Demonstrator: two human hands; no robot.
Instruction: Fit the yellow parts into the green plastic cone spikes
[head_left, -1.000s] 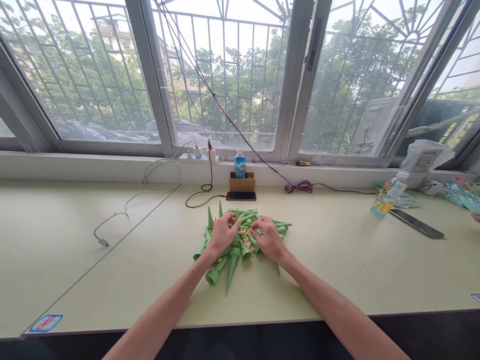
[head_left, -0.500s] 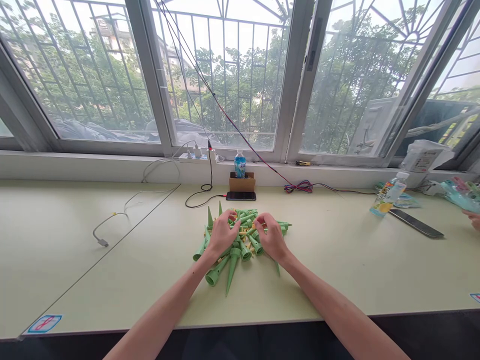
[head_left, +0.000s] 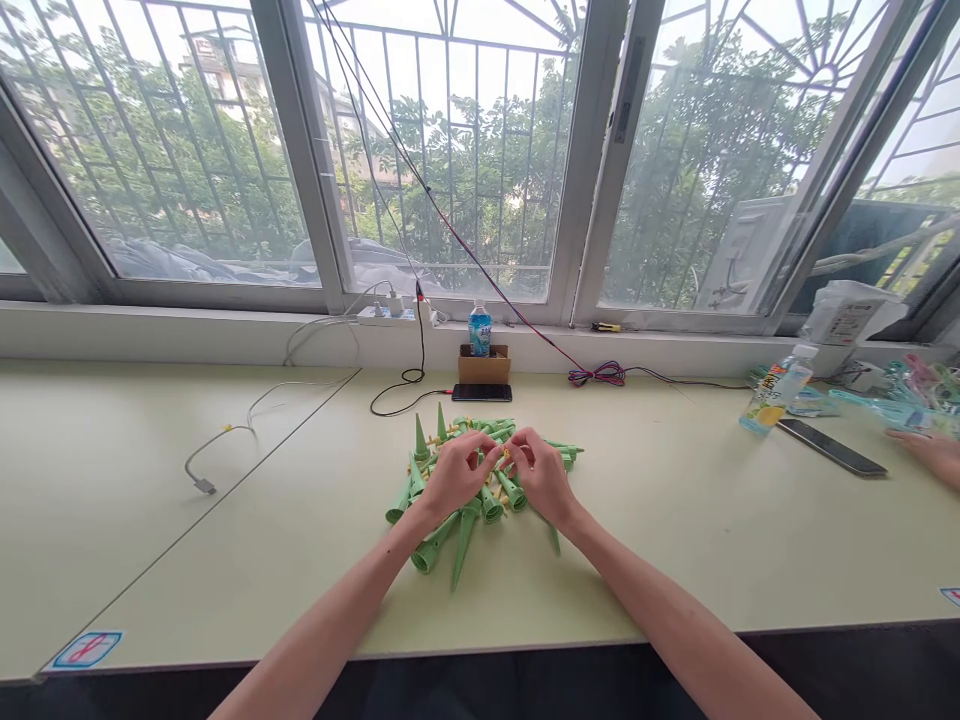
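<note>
A pile of green plastic spikes (head_left: 466,530) with small yellow pieces among them lies on the pale table. Over the pile, my left hand (head_left: 461,470) has its fingertips pinched close to those of my right hand. A small yellow piece (head_left: 507,455) shows at the fingertips of my right hand (head_left: 541,475), whose thumb and forefinger are pressed together. What my left fingertips hold, if anything, is too small and hidden to make out.
Behind the pile lie a black phone (head_left: 481,393) and a cardboard box (head_left: 484,368) by a blue-labelled bottle (head_left: 480,330). To the right are another bottle (head_left: 778,390), a dark phone (head_left: 832,447) and another person's hand (head_left: 930,452). A cable (head_left: 204,485) lies left.
My left hand has moved right, and its fingertips now meet those of my right hand. At the right edge, the other person's hand has come further into view, with the plastic bags shifted.
</note>
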